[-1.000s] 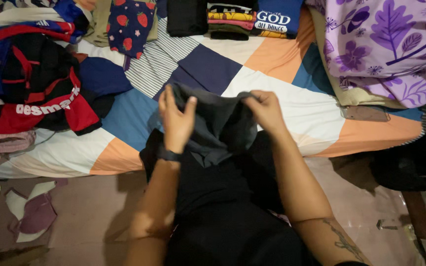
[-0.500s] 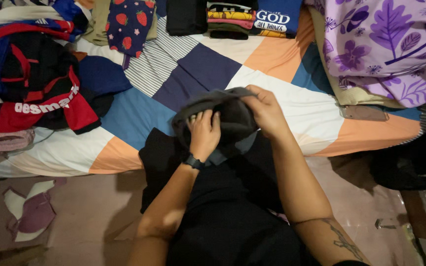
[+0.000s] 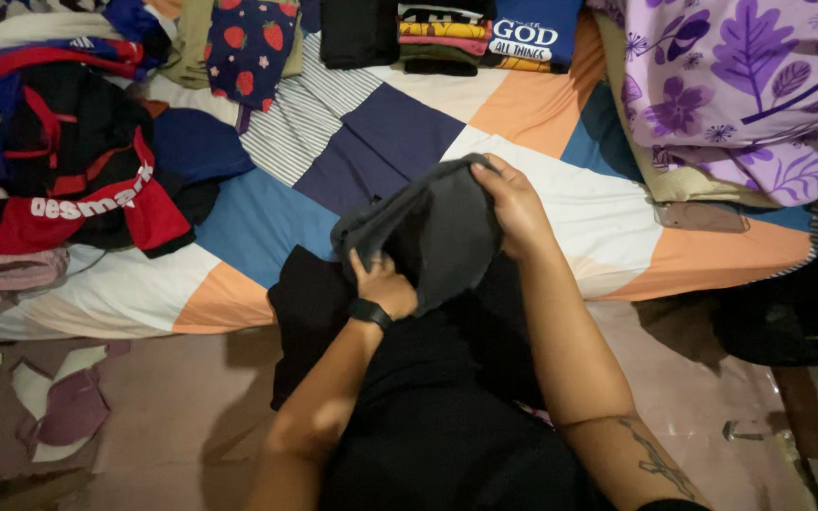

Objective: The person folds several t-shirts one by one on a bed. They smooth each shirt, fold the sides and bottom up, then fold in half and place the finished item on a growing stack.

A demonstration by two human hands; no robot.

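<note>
Grey cloth point(image 3: 433, 232) sits in the middle of the frame, bunched between both my hands, above the edge of the bed point(image 3: 560, 203) and over the black garment point(image 3: 409, 378) that hangs down toward the bottom. My right hand point(image 3: 513, 203) grips its upper right corner, fingers curled tight over the fold with the thumb side pressed on the fabric. My left hand point(image 3: 385, 284) is tucked under the lower left part of the cloth; its fingers are mostly hidden inside the folds, so I can only say they are closed into the fabric, not how far. A dark watch point(image 3: 369, 312) bands my left wrist, just below that hand.

The bed carries a patchwork sheet of orange, white, navy, blue and striped blocks. At the left of the frame lies a loose heap of clothes point(image 3: 59, 161), a red and black shirt on top, well apart from my hands. Along the top edge a strawberry print piece point(image 3: 250, 47) lies beside a folded stack point(image 3: 471, 36) of shirts. A purple leaf-print blanket point(image 3: 740, 95) fills the upper right. Scraps of paper point(image 3: 54, 412) lie on the floor at lower left.
</note>
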